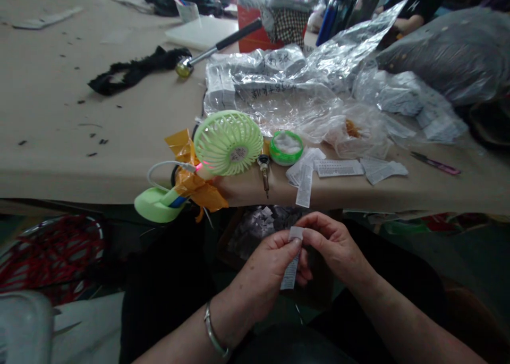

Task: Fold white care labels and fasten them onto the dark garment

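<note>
Below the table edge, over my lap, both my hands pinch one small white paper label. My left hand grips its side with thumb and fingers closed; a metal bangle sits on that wrist. My right hand pinches the label's top end, fingers curled. More printed labels lie loose on the table edge just above my hands, one strip hanging over the edge.
A green mini fan taped with yellow tape stands at the table edge. A green tape roll, a small tool, clear plastic bags with label bundles, a hammer, black cloth, pink scissors lie on the brown table.
</note>
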Motion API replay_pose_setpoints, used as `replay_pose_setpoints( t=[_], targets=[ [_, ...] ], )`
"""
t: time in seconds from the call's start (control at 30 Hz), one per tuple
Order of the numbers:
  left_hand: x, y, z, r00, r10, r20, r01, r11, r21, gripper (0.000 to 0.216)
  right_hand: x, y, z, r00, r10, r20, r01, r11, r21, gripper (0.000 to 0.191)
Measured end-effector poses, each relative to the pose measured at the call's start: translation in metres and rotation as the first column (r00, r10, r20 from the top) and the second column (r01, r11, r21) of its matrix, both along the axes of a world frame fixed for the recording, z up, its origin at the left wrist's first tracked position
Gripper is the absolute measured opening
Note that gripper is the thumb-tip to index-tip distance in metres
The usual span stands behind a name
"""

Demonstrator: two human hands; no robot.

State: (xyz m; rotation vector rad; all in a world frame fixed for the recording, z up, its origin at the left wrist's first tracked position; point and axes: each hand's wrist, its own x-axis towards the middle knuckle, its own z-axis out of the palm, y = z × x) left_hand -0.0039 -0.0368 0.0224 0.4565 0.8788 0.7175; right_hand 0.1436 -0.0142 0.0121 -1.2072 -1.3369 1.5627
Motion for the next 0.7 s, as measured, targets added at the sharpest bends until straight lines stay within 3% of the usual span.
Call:
replay_pose_setpoints(
  t=[0.1, 0.27, 0.4, 0.53, 0.7],
  targets=[
    [-0.006, -0.002, 0.004, 0.996, 0.030, -0.080, -0.027, 0.999, 0.036, 0.022, -0.013, 0.001, -0.001, 0.991, -0.004, -0.137, -0.012, 0.993, -0.116, 0.015],
    [-0.016, -0.004, 0.008, 0.980, 0.060, -0.188, -0.034, 0.990, 0.137, 0.026, -0.031, 0.003, -0.003, 0.955, 0.048, -0.292, -0.108, 0.975, -0.193, 0.013],
    [-0.028, -0.003, 0.010, 0.939, 0.154, -0.306, -0.041, 0.937, 0.348, 0.022, -0.044, 0.007, 0.003, 0.980, 0.016, -0.198, -0.026, 0.999, -0.048, 0.010],
    [-0.041, 0.003, 0.011, 0.834, 0.309, -0.457, -0.032, 0.854, 0.519, 0.014, -0.052, 0.014, 0.008, 0.993, -0.020, -0.115, 0.037, 0.988, 0.148, 0.008],
    [-0.049, 0.017, 0.012, 0.693, 0.453, -0.560, 0.018, 0.766, 0.642, 0.013, -0.054, 0.025, 0.009, 0.997, -0.072, 0.005, 0.070, 0.981, 0.182, 0.009]
  ],
)
